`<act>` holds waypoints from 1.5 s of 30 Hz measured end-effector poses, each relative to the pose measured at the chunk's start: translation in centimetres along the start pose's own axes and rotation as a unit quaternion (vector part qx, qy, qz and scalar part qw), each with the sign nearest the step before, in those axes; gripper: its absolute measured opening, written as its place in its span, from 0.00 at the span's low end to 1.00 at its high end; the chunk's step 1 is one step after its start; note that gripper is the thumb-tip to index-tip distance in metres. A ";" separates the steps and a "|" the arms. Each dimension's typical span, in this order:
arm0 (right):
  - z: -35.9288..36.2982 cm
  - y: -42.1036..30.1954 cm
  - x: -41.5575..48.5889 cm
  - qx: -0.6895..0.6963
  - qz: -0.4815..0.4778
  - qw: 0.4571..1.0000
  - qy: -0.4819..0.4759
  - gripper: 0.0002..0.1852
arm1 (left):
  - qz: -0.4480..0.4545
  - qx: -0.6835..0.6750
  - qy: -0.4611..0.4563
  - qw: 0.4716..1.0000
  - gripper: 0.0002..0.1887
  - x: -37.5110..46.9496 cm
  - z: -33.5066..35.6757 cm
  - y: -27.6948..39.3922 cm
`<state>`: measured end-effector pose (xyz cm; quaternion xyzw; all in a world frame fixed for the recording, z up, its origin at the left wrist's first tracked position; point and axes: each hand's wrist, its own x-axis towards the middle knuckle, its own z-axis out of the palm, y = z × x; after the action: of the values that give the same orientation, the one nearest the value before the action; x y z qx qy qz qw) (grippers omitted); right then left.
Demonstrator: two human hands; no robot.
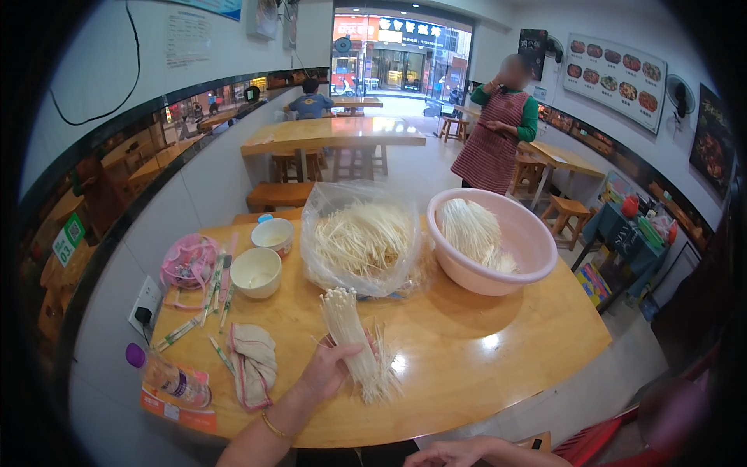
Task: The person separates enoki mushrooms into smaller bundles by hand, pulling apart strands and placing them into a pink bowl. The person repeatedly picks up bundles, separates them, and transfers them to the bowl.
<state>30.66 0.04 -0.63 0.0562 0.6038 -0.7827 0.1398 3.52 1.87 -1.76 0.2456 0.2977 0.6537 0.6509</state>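
My left hand (331,369), with a bangle on its wrist, grips a bunch of enoki mushrooms (349,338) just above the near part of the table. The caps point away from me and loose stems hang at the lower end. At the bottom edge of the view lies my right hand (446,454), partly cut off, below the table's near edge; whether it holds anything cannot be told. Beyond the bunch stands a clear plastic bag (408,257) full of loose enoki. To its right, a pink plastic basin (525,257) holds more enoki heaped on its left side.
On the wooden table (455,362)'s left are two bowls (257,273), a pink basket (189,261), wrapped chopsticks (181,331), a folded cloth (254,365) and a purple-capped plastic bottle (175,382). A person in an apron (493,128) stands beyond; another sits farther back.
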 end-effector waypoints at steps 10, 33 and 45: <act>1.2 -5.3 2.3 -0.195 -0.068 0.978 -0.009 0.13 | -0.008 -0.021 -0.008 1.000 0.17 0.1 0.2 0.1; -6.3 -12.3 -2.2 0.053 -0.440 0.893 0.080 0.15 | -0.007 0.007 -0.030 0.999 0.21 0.1 -0.4 -0.6; -12.7 -5.6 10.5 -0.073 -0.242 0.898 0.361 0.08 | 0.078 0.071 0.011 0.994 0.18 0.5 -0.7 -1.1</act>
<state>18.00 11.95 -1.49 0.1772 0.6632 -0.6720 -0.2776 3.77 2.29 -3.01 0.3065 0.3307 0.6827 0.5751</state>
